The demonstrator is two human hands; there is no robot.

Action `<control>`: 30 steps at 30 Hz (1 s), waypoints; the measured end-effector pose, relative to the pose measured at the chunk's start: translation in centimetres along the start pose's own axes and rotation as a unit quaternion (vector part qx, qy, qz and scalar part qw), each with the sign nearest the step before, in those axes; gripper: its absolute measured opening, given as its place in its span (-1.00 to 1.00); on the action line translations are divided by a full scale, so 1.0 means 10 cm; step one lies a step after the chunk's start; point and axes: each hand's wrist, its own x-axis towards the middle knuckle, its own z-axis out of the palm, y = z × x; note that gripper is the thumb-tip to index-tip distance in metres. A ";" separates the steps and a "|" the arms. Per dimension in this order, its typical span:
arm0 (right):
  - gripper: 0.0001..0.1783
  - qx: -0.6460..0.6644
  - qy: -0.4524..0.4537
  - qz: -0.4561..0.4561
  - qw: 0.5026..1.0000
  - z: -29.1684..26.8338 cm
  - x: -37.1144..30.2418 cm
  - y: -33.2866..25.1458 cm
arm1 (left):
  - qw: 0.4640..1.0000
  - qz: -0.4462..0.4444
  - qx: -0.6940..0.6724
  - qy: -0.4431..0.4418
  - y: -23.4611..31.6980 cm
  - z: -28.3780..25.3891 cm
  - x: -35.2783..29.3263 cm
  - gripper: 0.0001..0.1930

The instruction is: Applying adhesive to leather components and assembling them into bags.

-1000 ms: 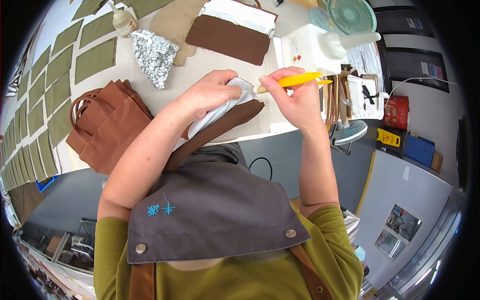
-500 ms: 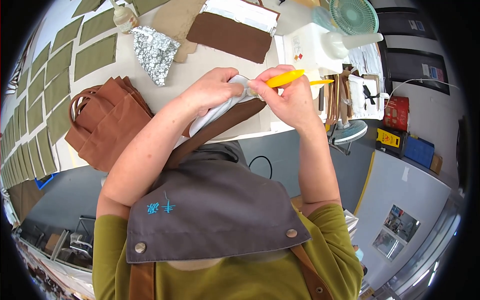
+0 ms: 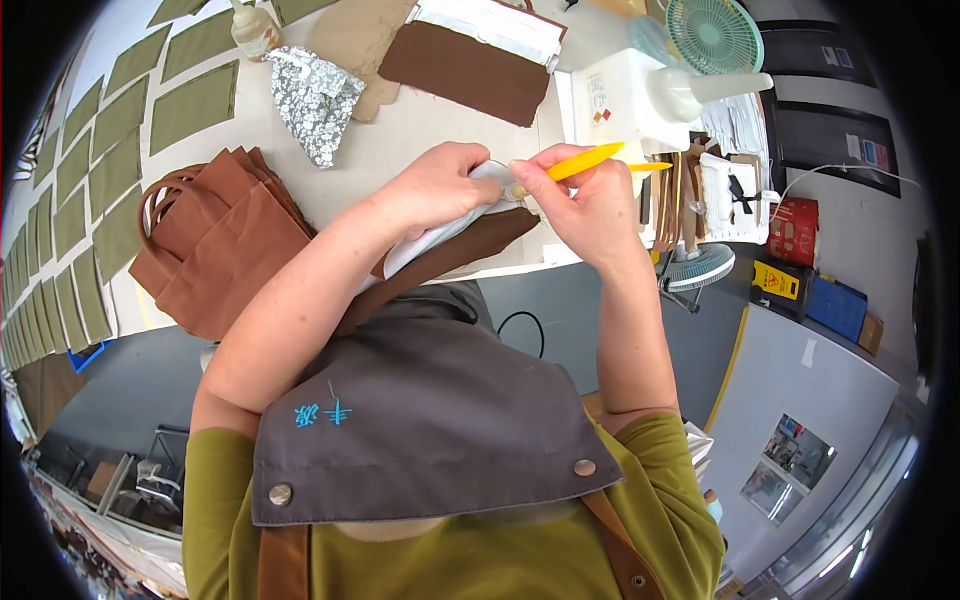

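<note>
My left hand [image 3: 440, 190] is closed on the edge of a brown fabric piece [image 3: 465, 247] with a white lining [image 3: 430, 240], at the table's near edge. Part of the brown cloth hangs down toward my apron. In my right hand [image 3: 585, 205] is a tool with a yellow tapered handle [image 3: 588, 161], pinched between thumb and fingers. Its working end points toward the lining by my left fingers and is too small to make out. Behind the right hand shows a second yellow pointed stick [image 3: 652, 166].
Folded brown bags with handles [image 3: 215, 240] lie left of my left arm. Olive fabric panels [image 3: 195, 105] cover the far left. A patterned cloth [image 3: 315, 100], a squeeze bottle [image 3: 256, 32], a brown panel [image 3: 465, 75], a white container [image 3: 640, 100] and a green fan [image 3: 712, 35] stand beyond.
My right hand has shifted slightly right, and the yellow handle with it. More of the lining and brown edge shows between the hands. My left hand keeps its hold.
</note>
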 end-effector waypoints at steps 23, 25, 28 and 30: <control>-0.77 -0.079 -0.022 -0.050 0.995 -0.15 -0.04 -0.07 | 0.985 0.063 0.161 0.005 0.03 0.08 0.03 -0.72; -0.79 -0.070 0.035 0.067 0.995 -0.28 -0.06 -0.03 | 0.985 0.085 0.150 0.017 0.00 0.06 -0.01 -0.74; -0.86 0.113 0.158 0.058 0.979 -0.52 -0.02 0.04 | 0.982 0.091 0.163 0.037 0.02 -0.03 -0.05 -0.79; -0.82 0.140 0.227 0.011 0.964 -0.64 -0.04 0.06 | 0.993 0.072 0.098 0.002 0.05 -0.04 -0.09 -0.82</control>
